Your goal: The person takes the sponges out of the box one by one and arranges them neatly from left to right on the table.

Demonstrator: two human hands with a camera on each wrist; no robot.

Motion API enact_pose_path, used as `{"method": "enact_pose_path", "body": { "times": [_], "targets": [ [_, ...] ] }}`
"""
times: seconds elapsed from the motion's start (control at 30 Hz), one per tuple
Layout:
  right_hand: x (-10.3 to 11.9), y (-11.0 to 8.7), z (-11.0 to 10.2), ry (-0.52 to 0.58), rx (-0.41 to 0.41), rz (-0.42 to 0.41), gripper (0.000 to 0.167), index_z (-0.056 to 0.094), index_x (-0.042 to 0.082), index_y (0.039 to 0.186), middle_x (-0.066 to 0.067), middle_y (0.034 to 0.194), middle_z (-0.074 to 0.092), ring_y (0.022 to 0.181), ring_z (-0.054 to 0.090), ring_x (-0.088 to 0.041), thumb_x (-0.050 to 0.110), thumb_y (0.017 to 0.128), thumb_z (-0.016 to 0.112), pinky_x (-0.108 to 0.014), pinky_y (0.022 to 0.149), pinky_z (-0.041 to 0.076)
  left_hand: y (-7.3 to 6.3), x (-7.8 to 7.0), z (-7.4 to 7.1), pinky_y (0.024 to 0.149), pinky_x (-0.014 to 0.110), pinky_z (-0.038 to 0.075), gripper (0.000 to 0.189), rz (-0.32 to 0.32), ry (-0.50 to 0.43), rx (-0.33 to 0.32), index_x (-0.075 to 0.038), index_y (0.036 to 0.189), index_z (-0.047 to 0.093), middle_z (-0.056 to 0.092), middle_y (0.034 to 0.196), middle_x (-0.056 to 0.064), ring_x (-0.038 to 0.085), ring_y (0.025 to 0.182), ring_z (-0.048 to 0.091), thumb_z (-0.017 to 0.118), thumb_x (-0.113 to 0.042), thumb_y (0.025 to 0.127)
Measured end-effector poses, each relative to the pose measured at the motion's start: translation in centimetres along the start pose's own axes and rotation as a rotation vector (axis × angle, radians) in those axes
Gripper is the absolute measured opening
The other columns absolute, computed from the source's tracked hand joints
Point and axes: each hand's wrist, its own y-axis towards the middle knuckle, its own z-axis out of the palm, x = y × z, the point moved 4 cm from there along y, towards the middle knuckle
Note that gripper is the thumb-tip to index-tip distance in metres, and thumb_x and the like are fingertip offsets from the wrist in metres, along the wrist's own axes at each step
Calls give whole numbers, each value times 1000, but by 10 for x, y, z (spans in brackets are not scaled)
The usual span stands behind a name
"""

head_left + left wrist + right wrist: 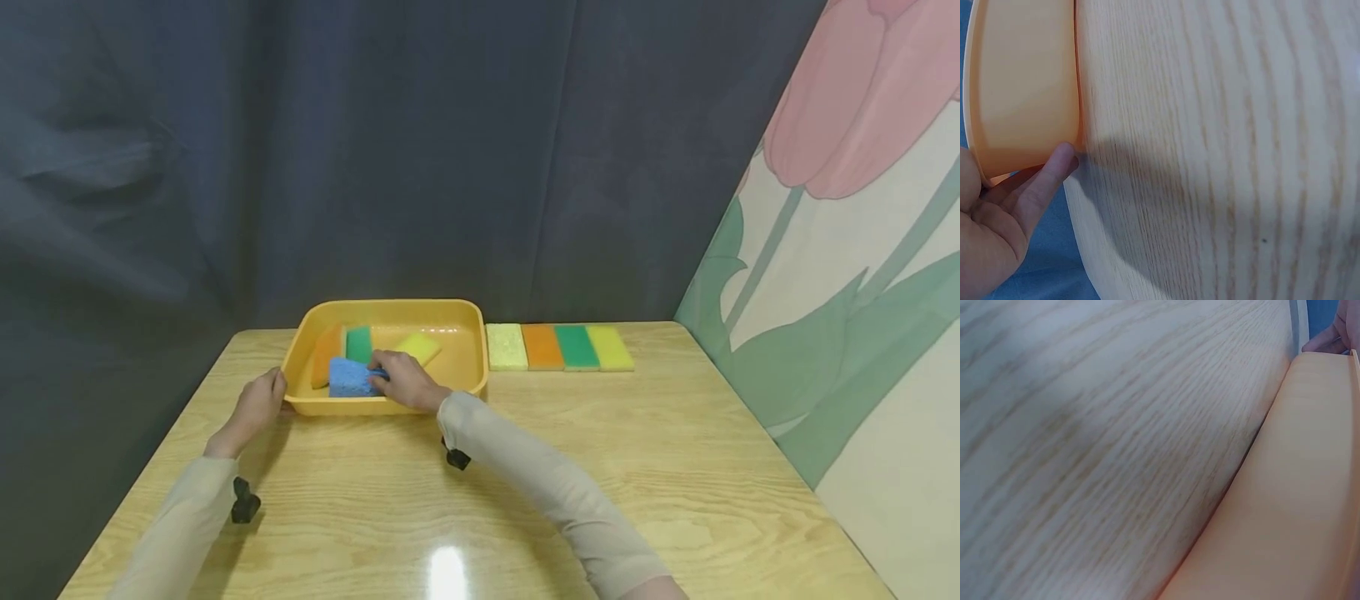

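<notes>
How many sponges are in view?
8: in the tray, orange, green, yellow and blue; on the table beside it, pale yellow, orange, green and yellow. Others may be hidden behind the right hand.

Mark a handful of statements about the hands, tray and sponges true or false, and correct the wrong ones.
1. The right hand holds a blue sponge. True.
2. The left hand is clear of the yellow tray. False: it grips the tray's left end.
3. Four sponges lie in a row right of the tray. True.
4. The row's green sponge is at the far right. False: a yellow sponge is.
5. An orange sponge is inside the tray. True.
</notes>
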Motion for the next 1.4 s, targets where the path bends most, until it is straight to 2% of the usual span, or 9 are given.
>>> {"method": "enact_pose_path", "body": {
  "times": [0.13, 0.3, 0.53, 0.67, 0.8, 0.93, 1.03, 1.2, 1.4],
  "targets": [
    [0, -2, -2, 25, -6, 10, 18, 63, 6, 114, -8, 112, 68, 77, 61, -5, 15, 99, 62, -14, 68, 51, -1, 0, 1, 68, 50, 58, 36, -4, -2, 8, 10, 97, 51, 63, 85, 25, 39, 79, 68, 24, -10, 108],
    [0, -5, -1, 67, -12, 20, 16, 61, 6, 109, -6, 104, 66, 58, 50, -7, 17, 98, 64, -16, 57, 46, -2, -2, 1, 66, 49, 58, 35, -6, -4, 14, 8, 95, 51, 63, 83, 23, 39, 79, 67, 24, -10, 108],
    [0, -4, -3, 50, -52, 29, 16, 56, 9, 98, -1, 87, 62, 54, 44, -7, 22, 97, 66, -16, 50, 40, -2, -4, 0, 68, 50, 58, 35, -16, -5, 15, 9, 96, 51, 64, 86, 26, 41, 81, 68, 24, -10, 108],
    [0, -4, -4, 41, -76, 31, 15, 58, 9, 104, 0, 90, 62, 62, 51, -8, 21, 97, 65, -16, 54, 44, -1, -3, 0, 67, 50, 57, 34, -24, 10, 15, 7, 94, 50, 62, 82, 23, 39, 80, 67, 24, -10, 108],
    [1, -3, -5, 16, -103, 35, 21, 61, 9, 117, -2, 109, 66, 90, 63, -8, 20, 99, 63, -16, 72, 52, -1, -2, 0, 67, 51, 55, 34, -22, 26, 9, 6, 91, 50, 60, 80, 21, 40, 81, 66, 24, -11, 107],
    [3, -2, -5, -26, -101, 24, 29, 61, 9, 127, -4, 123, 65, 110, 62, -13, 19, 100, 61, -20, 88, 53, -2, -3, 0, 69, 52, 57, 36, -16, 8, 6, 9, 97, 52, 63, 84, 25, 41, 81, 67, 24, -10, 108],
    [5, -3, -5, -62, -89, 6, 32, 60, 9, 131, -5, 125, 63, 112, 62, -14, 19, 101, 59, -21, 90, 52, -2, -3, 0, 70, 52, 58, 37, -15, -7, 12, 11, 101, 53, 64, 87, 27, 41, 80, 68, 24, -10, 108],
    [8, -5, -5, -99, -85, -16, 33, 57, 11, 135, -5, 119, 62, 104, 62, -13, 17, 102, 56, -20, 83, 53, -2, -3, 1, 71, 52, 58, 38, -22, -21, 23, 14, 107, 53, 64, 91, 30, 41, 80, 69, 24, -10, 108],
    [6, -6, -12, -124, -116, -46, 35, 55, 11, 138, -6, 118, 60, 103, 61, -14, 13, 103, 53, -23, 83, 53, 0, -1, 2, 72, 52, 58, 39, -31, -14, 16, 13, 105, 53, 64, 91, 29, 41, 83, 68, 23, -12, 108]
  ]
}}
